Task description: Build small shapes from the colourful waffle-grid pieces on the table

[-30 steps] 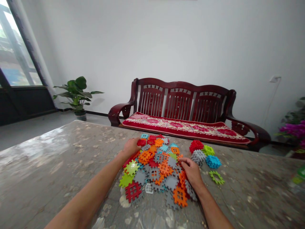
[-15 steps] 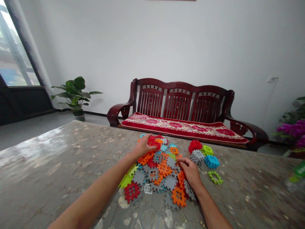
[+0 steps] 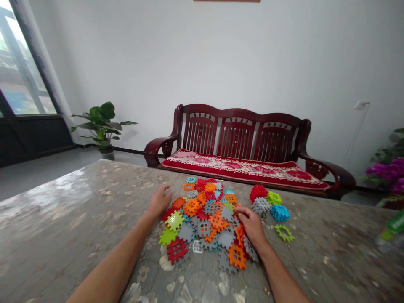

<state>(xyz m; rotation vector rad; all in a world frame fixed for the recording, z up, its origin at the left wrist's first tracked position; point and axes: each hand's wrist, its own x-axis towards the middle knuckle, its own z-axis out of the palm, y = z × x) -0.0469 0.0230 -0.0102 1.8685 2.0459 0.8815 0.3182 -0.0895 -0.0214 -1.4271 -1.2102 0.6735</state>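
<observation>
A heap of interlocking plastic building tiles in orange, grey, red, green and blue (image 3: 203,227) lies on the table. To its left, my left hand (image 3: 160,203) hovers near the table with fingers apart and nothing in them. A light green tile (image 3: 174,220) and a red window tile (image 3: 177,250) lie along that side of the heap. My right hand (image 3: 252,226) rests against the heap's right edge, its fingers stretched towards an orange tile and lightly bent. No tile shows in its grasp.
Right of the heap stand sorted stacks of red tiles (image 3: 258,192), green tiles (image 3: 273,198), grey tiles (image 3: 261,207) and blue tiles (image 3: 280,213). A green frame tile (image 3: 284,232) lies before them. Beyond the patterned table (image 3: 78,227) is a wooden bench (image 3: 236,134).
My left hand has drawn back leftward from the far part of the heap, uncovering red, orange and grey tiles there. My right hand has stayed almost in place.
</observation>
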